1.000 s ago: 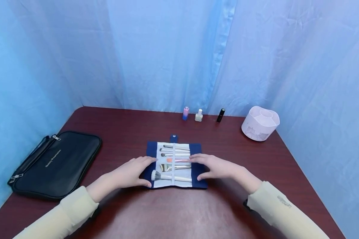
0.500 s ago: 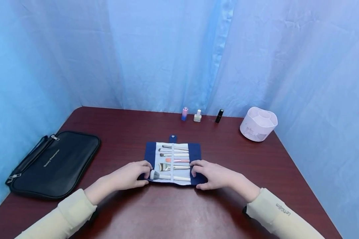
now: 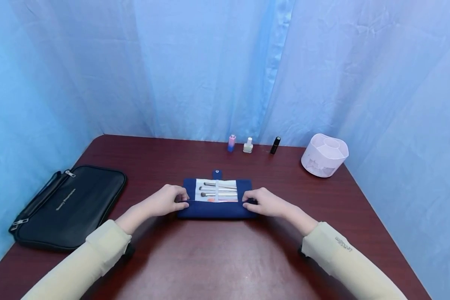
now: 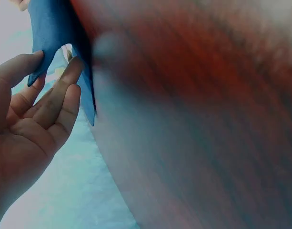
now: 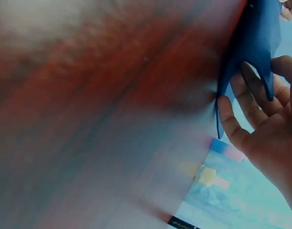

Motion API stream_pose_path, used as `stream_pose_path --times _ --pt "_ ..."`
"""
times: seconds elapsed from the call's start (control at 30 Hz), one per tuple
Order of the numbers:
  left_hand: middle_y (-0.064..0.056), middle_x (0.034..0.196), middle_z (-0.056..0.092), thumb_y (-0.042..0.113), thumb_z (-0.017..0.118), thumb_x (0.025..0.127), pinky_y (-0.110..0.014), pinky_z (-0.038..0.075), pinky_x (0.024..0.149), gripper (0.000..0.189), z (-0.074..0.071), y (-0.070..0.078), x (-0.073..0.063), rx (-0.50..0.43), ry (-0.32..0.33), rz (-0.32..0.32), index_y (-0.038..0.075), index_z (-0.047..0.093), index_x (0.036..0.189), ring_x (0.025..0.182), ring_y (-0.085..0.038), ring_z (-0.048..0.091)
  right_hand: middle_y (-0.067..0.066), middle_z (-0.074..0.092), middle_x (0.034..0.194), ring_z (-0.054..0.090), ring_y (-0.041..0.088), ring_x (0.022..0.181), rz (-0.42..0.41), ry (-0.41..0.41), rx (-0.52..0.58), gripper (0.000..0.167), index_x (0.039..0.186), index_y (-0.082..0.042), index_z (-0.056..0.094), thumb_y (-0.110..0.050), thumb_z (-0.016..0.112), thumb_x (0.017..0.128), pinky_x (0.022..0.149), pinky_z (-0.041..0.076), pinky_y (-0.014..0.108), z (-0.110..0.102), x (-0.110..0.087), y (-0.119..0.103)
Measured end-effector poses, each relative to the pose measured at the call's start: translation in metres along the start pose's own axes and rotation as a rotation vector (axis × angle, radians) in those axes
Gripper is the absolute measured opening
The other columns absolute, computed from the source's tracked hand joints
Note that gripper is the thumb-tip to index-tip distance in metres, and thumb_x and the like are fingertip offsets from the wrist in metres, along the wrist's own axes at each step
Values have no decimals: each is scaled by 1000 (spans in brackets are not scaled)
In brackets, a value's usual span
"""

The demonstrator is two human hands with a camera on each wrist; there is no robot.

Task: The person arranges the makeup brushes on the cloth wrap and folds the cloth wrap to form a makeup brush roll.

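Observation:
A navy brush roll (image 3: 217, 210) lies on the table with its near edge folded up over the lower brushes. Still showing inside are several makeup brushes (image 3: 219, 188) under a pale elastic band. My left hand (image 3: 168, 201) pinches the folded edge at its left corner, thumb outside and fingers inside, as the left wrist view shows on the blue fabric (image 4: 55, 28). At the right corner my right hand (image 3: 261, 202) pinches the same edge; the right wrist view shows the fabric (image 5: 255, 38) curving between thumb and fingers. The snap tab (image 3: 217, 174) points away at the far edge.
A black zippered case (image 3: 71, 206) lies at the left. Along the back stand a pink-and-blue bottle (image 3: 231, 143), a nail polish bottle (image 3: 248, 146) and a black tube (image 3: 275, 145). A white organizer (image 3: 324, 156) is at the back right, before the blue curtains (image 3: 210, 75).
Both hands have taken hold of the brush roll's near corners and folded that edge away from the body, covering the lower brushes. The roll lay spread flat before.

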State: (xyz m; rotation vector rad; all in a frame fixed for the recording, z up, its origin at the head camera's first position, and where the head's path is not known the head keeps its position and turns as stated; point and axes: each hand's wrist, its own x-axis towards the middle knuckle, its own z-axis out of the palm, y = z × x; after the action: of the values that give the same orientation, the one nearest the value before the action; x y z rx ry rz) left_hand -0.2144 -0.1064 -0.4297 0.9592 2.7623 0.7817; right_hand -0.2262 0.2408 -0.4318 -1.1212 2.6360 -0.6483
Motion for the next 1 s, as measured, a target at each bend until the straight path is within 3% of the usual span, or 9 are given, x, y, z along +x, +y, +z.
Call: stream_pose_path --times 0.13,0.4,0.57,0.67,0.73,0.87,1.0 --pt "6 73 55 17 72 83 -21 42 59 13 3 -4 7 22 -14 0 14 61 78 64 -7 48 -10 61 83 52 5 71 44 -11 -9 5 92 -18 66 -20 61 92 65 46 20 1 7 6" --pt "1 80 50 16 75 80 -22 42 63 22 12 -12 13 76 -22 68 13 56 69 70 -10 46 -5 61 88 54 11 79 79 -86 -29 7 94 -13 67 -18 62 91 73 47 24 4 12 3" --pt "0 85 50 20 76 79 -24 43 65 20 11 -12 13 107 -43 28 13 58 75 71 -10 46 -6 57 87 52 9 78 105 -86 0 5 95 -16 62 -17 63 91 71 45 23 6 14 3" --pt "0 92 52 20 77 79 -26 45 69 19 11 -11 14 105 -52 12 15 59 84 77 -11 49 -7 56 86 52 9 79 91 -77 31 9 96 -19 58 -15 63 90 72 46 24 6 15 5" --pt "1 99 53 19 76 80 -30 47 74 17 11 -11 14 106 -60 39 17 60 87 84 -13 51 -8 56 88 53 10 81 65 -81 46 10 97 -20 57 -14 62 91 74 47 25 6 14 6" --pt "-1 108 56 17 73 83 -38 44 84 11 10 -12 13 119 -81 119 21 64 83 99 -19 50 -9 55 95 52 10 87 8 -92 25 8 99 -22 63 -16 60 93 78 47 26 5 10 7" --pt "-4 114 58 25 70 85 -45 41 89 6 9 -13 9 112 -93 112 24 66 82 107 -23 48 -6 54 107 48 12 98 1 -74 -12 13 102 -23 66 -29 64 90 87 46 32 3 5 6"
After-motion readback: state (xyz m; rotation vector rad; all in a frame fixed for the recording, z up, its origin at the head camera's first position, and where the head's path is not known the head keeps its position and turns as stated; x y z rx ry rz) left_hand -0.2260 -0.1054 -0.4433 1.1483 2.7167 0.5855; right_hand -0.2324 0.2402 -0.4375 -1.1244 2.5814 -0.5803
